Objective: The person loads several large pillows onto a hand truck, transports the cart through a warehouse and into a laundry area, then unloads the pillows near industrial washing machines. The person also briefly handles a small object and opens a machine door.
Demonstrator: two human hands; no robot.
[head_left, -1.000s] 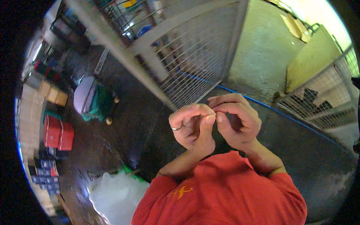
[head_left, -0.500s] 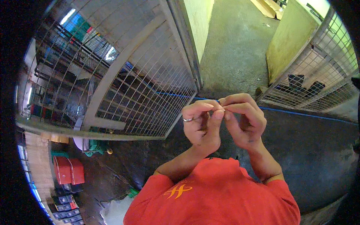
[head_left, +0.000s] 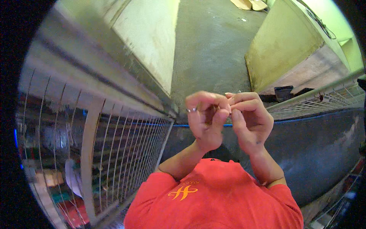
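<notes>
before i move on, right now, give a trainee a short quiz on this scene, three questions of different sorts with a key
1. True or false: the silver ring is on the right hand.
2. Where are the fingertips of the two hands?
A) Spread far apart
B) Close together in front of the chest
C) Flat against the floor
3. Fill in the missing colour: the short-sleeved T-shirt with the yellow emblem is ____.

Key:
1. False; it is on the left hand.
2. B; whether anything is pinched there is too small to tell.
3. Red.
</notes>
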